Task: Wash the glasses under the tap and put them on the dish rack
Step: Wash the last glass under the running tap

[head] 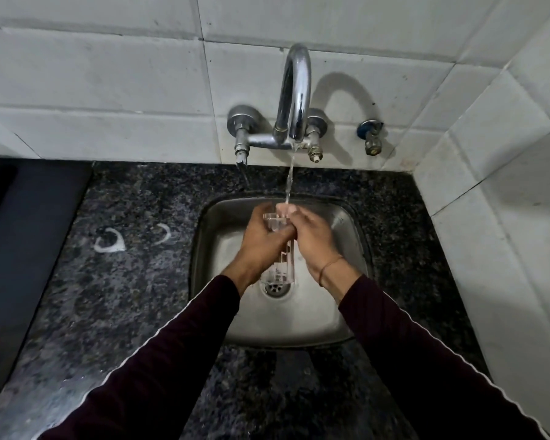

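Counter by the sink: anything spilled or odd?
Yes. Two whitish ring marks sit on the granite counter left of the sink, like residue from wet glass bases. Otherwise normal: both hands hold a clear glass under the running tap.

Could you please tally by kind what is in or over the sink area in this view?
Hands: 2, left and right
Glass: 1, held by both hands under the water
Tap: 1, running
Sink: 1
Wall valve: 1
Soap rings on the counter: 2
Total: 8
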